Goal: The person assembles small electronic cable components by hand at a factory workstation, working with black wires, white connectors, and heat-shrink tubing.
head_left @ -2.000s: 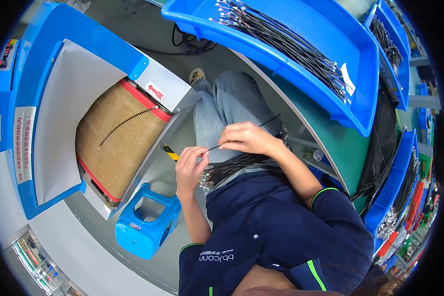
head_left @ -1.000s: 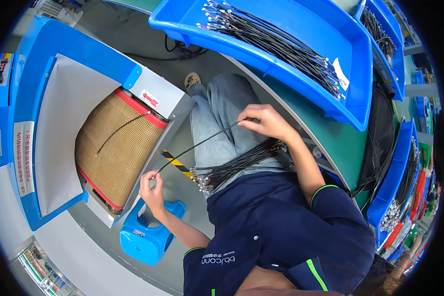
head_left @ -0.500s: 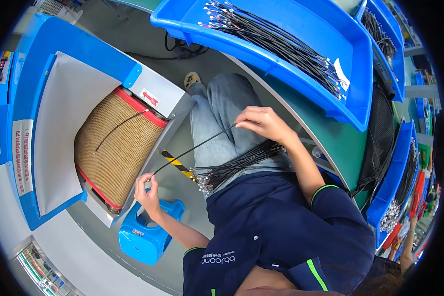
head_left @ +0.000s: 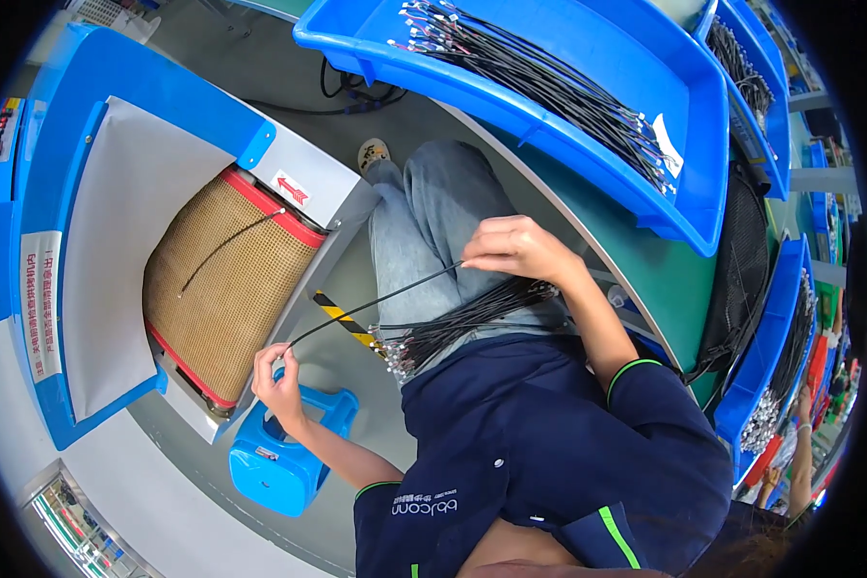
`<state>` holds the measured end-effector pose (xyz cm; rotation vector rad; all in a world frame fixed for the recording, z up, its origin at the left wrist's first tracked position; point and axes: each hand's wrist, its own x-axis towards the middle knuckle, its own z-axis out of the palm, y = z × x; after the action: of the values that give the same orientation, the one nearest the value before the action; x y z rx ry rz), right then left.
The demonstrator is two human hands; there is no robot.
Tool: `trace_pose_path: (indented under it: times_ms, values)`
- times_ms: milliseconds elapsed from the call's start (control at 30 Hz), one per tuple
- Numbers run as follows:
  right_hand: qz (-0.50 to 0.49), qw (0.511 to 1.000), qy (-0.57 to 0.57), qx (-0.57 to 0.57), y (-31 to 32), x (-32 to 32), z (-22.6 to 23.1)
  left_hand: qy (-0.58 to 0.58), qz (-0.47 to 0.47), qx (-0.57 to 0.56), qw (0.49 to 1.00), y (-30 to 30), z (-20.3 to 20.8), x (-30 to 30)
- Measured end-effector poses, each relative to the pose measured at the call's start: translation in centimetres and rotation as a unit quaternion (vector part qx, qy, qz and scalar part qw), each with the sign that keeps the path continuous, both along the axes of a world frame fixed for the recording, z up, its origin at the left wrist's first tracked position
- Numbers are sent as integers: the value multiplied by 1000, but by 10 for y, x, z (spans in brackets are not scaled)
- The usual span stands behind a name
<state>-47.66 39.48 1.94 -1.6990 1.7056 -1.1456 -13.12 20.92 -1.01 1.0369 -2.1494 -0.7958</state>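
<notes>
A thin black cable [head_left: 395,292] stretches between my two hands, slightly bowed. My left hand [head_left: 277,387] pinches one end beside the conveyor's near edge. The other end is pinched by my right hand [head_left: 522,249], above my lap. Below that hand, a bundle of black cables [head_left: 482,313] with small light connectors lies across my thighs. Another single black cable [head_left: 223,243] rests slantwise on the brown mesh conveyor belt [head_left: 246,299], left of my knees. The ends inside my fingers are hidden.
The belt runs out of a blue and white machine [head_left: 188,82]. A blue stool [head_left: 284,462] stands below my left forearm. To the right, a green-topped table [head_left: 588,207] carries a large blue tray [head_left: 549,120] of black cables. More blue bins [head_left: 766,356] line the far right.
My left hand has moved slightly left and down with its cable end. My right hand is a little lower. The cable on the belt has shifted slightly left.
</notes>
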Motion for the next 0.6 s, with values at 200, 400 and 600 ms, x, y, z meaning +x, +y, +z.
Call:
trace_pose_path:
  times_ms: [200, 400, 600]
  values:
    - [33, 999, 1, -6, -13, 10, -4, -4, 0, -5, 1000, -14, -7, 15]
    - [28, 999, 14, 22, -48, 40, -18, -19, 28, -3, 999, -50, -12, 41]
    - [-13, 996, -93, 8, -138, 97, -28, -54, 78, 4, 996, -138, -25, 102]
